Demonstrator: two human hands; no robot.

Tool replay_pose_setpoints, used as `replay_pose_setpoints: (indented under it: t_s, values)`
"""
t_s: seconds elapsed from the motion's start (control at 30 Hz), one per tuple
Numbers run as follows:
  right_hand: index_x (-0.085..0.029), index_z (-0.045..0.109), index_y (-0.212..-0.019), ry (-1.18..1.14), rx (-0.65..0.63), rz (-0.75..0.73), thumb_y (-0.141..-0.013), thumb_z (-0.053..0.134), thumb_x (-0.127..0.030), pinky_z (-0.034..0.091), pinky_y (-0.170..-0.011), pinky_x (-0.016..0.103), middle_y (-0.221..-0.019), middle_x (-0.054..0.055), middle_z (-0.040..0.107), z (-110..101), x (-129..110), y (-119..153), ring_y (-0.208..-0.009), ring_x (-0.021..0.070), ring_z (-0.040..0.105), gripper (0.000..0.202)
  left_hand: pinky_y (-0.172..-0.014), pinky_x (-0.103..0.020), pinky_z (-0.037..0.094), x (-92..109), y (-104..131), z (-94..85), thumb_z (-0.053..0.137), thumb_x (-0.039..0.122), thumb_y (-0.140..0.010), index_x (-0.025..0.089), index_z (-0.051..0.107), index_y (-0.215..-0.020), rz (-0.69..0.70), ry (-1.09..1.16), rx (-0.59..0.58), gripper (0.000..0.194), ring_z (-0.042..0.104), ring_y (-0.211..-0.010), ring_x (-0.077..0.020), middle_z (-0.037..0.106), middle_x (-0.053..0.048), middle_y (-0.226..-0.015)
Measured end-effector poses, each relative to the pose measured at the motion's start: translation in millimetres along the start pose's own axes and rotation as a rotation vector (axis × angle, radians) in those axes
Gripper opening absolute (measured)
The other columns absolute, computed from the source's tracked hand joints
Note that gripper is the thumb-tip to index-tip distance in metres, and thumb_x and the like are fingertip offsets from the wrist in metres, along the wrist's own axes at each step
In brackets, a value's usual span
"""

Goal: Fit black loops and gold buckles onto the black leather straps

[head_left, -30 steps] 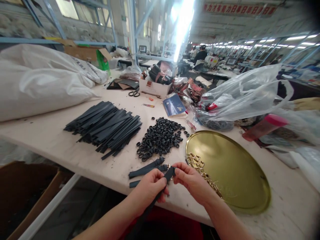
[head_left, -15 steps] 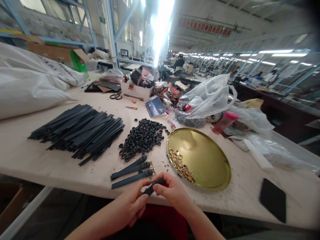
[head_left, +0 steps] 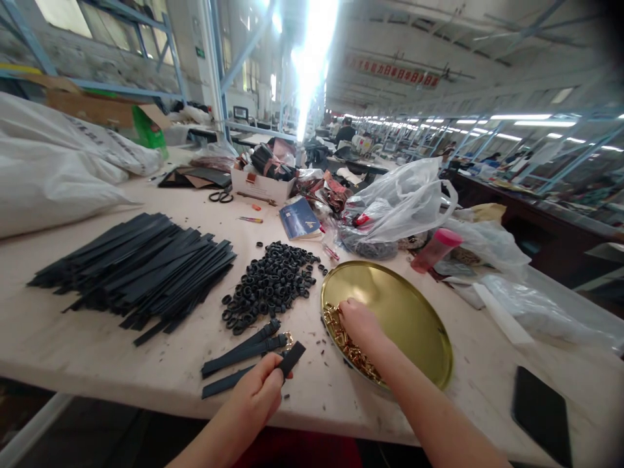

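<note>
My left hand [head_left: 258, 390] is closed around a black strap [head_left: 294, 356], whose flat end sticks up past the fingers. Over the round gold tray [head_left: 404, 312], my right hand [head_left: 361, 322] has its fingers curled down at the pile of gold buckles [head_left: 358, 357]. What those fingertips hold is hidden. Beside my left hand lie several straps fitted with buckles and loops [head_left: 244, 351], partly covered by that hand. Behind them is a heap of small black loops [head_left: 270, 279].
A large stack of black straps [head_left: 136, 266] lies on the left. Scissors [head_left: 221, 196], a blue booklet [head_left: 299, 218] and a white box [head_left: 263, 185] sit further back. Plastic bags [head_left: 394, 201] and a pink-lidded bottle [head_left: 436, 250] stand behind the tray; a black phone [head_left: 542, 413] lies right.
My right hand has left the strap and moved right to the buckles on the tray. My left hand keeps the strap, whose end now points up freely.
</note>
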State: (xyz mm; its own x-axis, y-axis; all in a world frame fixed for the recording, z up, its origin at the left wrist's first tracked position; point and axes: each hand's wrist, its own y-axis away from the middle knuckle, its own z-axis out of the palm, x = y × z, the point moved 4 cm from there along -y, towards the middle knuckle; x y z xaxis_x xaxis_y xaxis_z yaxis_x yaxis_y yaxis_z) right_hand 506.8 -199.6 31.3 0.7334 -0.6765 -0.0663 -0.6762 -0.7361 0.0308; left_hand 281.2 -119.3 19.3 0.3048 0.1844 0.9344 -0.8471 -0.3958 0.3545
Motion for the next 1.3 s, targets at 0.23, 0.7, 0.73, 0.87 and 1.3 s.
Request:
replay_pose_setpoints:
  t_s: [0.23, 0.7, 0.73, 0.87, 1.3]
  values:
    - [-0.01, 0.06, -0.083, 0.068, -0.053, 0.011, -0.081, 0.043, -0.008, 0.036, -0.065, 0.027, -0.086, 0.015, 0.062, 10.4, 4.4, -4.2, -0.081, 0.0217, 0.058, 0.018, -0.042, -0.019, 0.021, 16.3, -4.3, 1.3, 0.039, 0.031, -0.079, 0.019, 0.044, -0.07, 0.047, -0.161, -0.007, 0.016, 0.028, -0.043, -0.0081, 0.032, 0.007, -0.049]
    - [-0.014, 0.057, -0.061, -0.416, -0.102, 0.08, -0.078, 0.049, -0.028, 0.03, -0.048, 0.023, -0.055, 0.002, 0.056, -6.0, 9.2, -9.9, -0.052, 0.0116, 0.048, 0.024, -0.04, -0.02, 0.016, 10.2, -10.9, 13.8, 0.049, 0.044, -0.076, 0.019, 0.046, -0.077, 0.003, 0.046, -0.044, 0.026, 0.024, -0.038, -0.0059, 0.03, 0.01, -0.045]
    - [-0.015, 0.056, -0.063, -0.489, -0.111, 0.06, -0.08, 0.045, -0.032, 0.031, -0.047, 0.022, -0.054, 0.0, 0.054, -9.1, -0.2, 0.0, -0.05, 0.0109, 0.047, 0.027, -0.039, -0.02, 0.015, 12.1, -9.9, 15.2, 0.049, 0.046, -0.076, 0.018, 0.045, -0.077, -0.017, 0.105, -0.04, 0.028, 0.023, -0.037, -0.0055, 0.029, 0.011, -0.044]
    - [-0.017, 0.051, -0.064, -1.118, -0.202, -0.044, -0.08, 0.046, -0.048, 0.034, -0.049, 0.022, -0.055, -0.003, 0.05, -16.7, -50.8, 49.3, -0.048, 0.009, 0.042, 0.035, -0.038, -0.019, 0.011, 22.0, -5.9, 23.4, 0.051, 0.051, -0.074, 0.017, 0.043, -0.081, -0.09, 0.436, -0.089, 0.035, 0.017, -0.036, -0.0029, 0.03, 0.011, -0.046]
    - [-0.019, 0.053, -0.066, -1.058, -0.134, -0.246, -0.082, 0.047, -0.041, 0.036, -0.059, 0.027, -0.066, 0.001, 0.052, -15.8, -97.6, 109.8, -0.064, 0.0143, 0.048, 0.028, -0.035, -0.016, 0.015, 20.2, 17.2, 6.8, 0.057, 0.045, -0.071, 0.018, 0.039, -0.07, 0.014, 0.23, 0.071, 0.032, 0.021, -0.035, -0.003, 0.03, 0.012, -0.042]
